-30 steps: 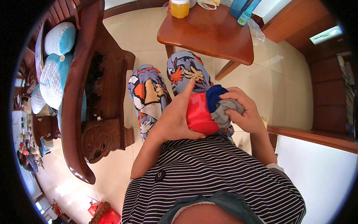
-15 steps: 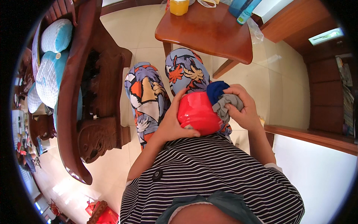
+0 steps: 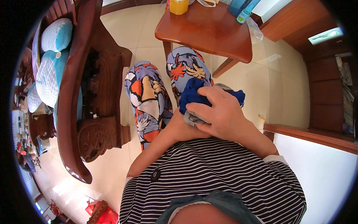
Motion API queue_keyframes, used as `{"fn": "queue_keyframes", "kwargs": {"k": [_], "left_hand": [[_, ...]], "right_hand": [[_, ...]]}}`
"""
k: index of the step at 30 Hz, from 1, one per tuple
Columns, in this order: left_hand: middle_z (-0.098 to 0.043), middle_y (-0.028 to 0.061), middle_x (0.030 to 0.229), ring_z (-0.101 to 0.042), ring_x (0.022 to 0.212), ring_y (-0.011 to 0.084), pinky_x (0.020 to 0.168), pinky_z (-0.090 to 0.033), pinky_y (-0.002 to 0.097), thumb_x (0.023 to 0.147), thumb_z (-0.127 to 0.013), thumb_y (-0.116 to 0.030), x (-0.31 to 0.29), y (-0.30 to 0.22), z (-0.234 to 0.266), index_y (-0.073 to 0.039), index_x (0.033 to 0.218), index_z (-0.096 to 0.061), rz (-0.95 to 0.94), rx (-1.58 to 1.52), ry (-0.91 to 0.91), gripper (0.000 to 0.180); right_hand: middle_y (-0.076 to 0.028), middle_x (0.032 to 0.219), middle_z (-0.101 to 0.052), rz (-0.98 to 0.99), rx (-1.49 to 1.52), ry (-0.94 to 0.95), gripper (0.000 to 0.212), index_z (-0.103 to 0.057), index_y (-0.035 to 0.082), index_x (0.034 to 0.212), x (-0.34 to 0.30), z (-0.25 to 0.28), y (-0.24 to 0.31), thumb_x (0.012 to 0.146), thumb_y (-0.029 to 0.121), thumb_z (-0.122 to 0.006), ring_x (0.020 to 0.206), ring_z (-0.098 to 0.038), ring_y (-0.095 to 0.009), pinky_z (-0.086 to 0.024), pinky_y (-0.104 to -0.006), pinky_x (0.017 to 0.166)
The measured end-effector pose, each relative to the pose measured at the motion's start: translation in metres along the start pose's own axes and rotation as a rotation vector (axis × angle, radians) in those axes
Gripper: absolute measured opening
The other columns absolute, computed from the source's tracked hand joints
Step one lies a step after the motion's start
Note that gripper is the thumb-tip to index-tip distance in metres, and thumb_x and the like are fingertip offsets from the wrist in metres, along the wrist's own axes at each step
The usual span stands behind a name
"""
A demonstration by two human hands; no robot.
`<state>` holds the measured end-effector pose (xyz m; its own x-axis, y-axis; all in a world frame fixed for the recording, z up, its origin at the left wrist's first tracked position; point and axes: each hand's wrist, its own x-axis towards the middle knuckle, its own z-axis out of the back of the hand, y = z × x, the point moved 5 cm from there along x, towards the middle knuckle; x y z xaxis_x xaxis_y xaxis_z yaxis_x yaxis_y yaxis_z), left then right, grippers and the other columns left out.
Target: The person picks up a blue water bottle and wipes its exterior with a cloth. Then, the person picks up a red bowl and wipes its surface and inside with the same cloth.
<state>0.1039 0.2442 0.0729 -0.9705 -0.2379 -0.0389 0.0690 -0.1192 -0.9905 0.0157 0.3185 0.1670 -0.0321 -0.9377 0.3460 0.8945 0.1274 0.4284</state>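
Note:
My right hand (image 3: 223, 110) is closed on a bunched cloth of dark blue (image 3: 192, 93) and grey (image 3: 194, 119), its fingers bent over the top. Blue also shows beyond the knuckles, on the right. Below the cloth lies my left hand (image 3: 186, 128), close against my striped shirt. The cloth and my right hand cover its fingers. No part of the red rounded container seen earlier shows now, so I cannot tell if my left hand still holds it. Both hands are over my lap, just in front of my patterned trousers (image 3: 149, 93).
Ahead stands a wooden stool (image 3: 205, 33) bearing a yellow-filled container (image 3: 179, 6) and a blue-green bottle (image 3: 244, 15). A carved wooden bench (image 3: 100, 127) with cushions (image 3: 48, 78) is on the left. Wooden shelving (image 3: 324, 78) stands right. A red bag (image 3: 106, 214) sits lower left.
My right hand has moved left with the cloth, which now spreads over where the red container was. The container has gone from sight. My left hand has turned underneath, its fingers now hidden.

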Motion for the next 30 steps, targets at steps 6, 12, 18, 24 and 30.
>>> {"fn": "queue_keyframes", "kwargs": {"k": [6, 12, 18, 24, 30], "left_hand": [[-0.058, 0.0139, 0.122, -0.058, 0.115, 0.0267, 0.099, -0.047, 0.0372, 0.053, -0.094, -0.03, -0.004, 0.011, 0.003, -0.004, 0.138, -0.042, -0.008, -0.073, -0.119, 0.103], [-0.052, 0.018, 0.131, -0.053, 0.122, 0.0272, 0.105, -0.042, 0.0363, 0.052, -0.095, -0.036, -0.009, 0.024, 0.023, 0.0, 0.144, -0.032, 0.084, -0.142, -0.149, 0.117], [-0.053, 0.0161, 0.132, -0.054, 0.121, 0.025, 0.104, -0.043, 0.0368, 0.056, -0.094, -0.034, -0.005, 0.011, 0.021, -0.001, 0.145, -0.031, 0.061, -0.063, -0.099, 0.114], [-0.055, 0.0115, 0.129, -0.056, 0.118, 0.0232, 0.1, -0.046, 0.0364, 0.059, -0.091, -0.026, 0.0, 0.007, -0.001, -0.008, 0.135, -0.046, -0.076, 0.113, 0.015, 0.09], [-0.049, 0.021, 0.135, -0.051, 0.125, 0.0343, 0.107, -0.041, 0.0403, 0.048, -0.095, -0.042, -0.011, 0.017, 0.01, -0.001, 0.146, -0.031, 0.022, 0.089, -0.131, 0.124]], "right_hand": [[-0.017, 0.115, -0.056, -0.022, 0.17, 0.04, 0.05, -0.07, 0.014, 0.105, -0.024, 0.018, -0.019, 0.057, 0.01, -0.083, 0.104, -0.06, -0.035, -0.052, -0.0395, 0.085], [-0.015, 0.115, -0.055, -0.238, 0.454, -0.101, 0.054, -0.068, 0.013, 0.11, -0.079, 0.018, -0.057, 0.059, -0.001, -0.078, 0.102, -0.059, -0.031, -0.05, -0.0358, 0.086], [-0.016, 0.114, -0.057, -0.21, 0.309, -0.073, 0.047, -0.069, 0.015, 0.108, -0.039, 0.013, -0.041, 0.062, 0.009, -0.079, 0.103, -0.062, -0.033, -0.052, -0.0378, 0.084], [-0.014, 0.106, -0.06, 0.025, 0.059, 0.032, 0.041, -0.071, 0.018, 0.101, 0.003, 0.003, -0.001, 0.061, 0.017, -0.08, 0.097, -0.065, -0.033, -0.055, -0.0415, 0.076], [-0.014, 0.11, -0.059, -0.211, 0.539, -0.061, 0.039, -0.069, 0.01, 0.102, -0.046, 0.019, -0.049, 0.064, 0.003, -0.072, 0.099, -0.063, -0.028, -0.052, -0.0344, 0.084]]}}
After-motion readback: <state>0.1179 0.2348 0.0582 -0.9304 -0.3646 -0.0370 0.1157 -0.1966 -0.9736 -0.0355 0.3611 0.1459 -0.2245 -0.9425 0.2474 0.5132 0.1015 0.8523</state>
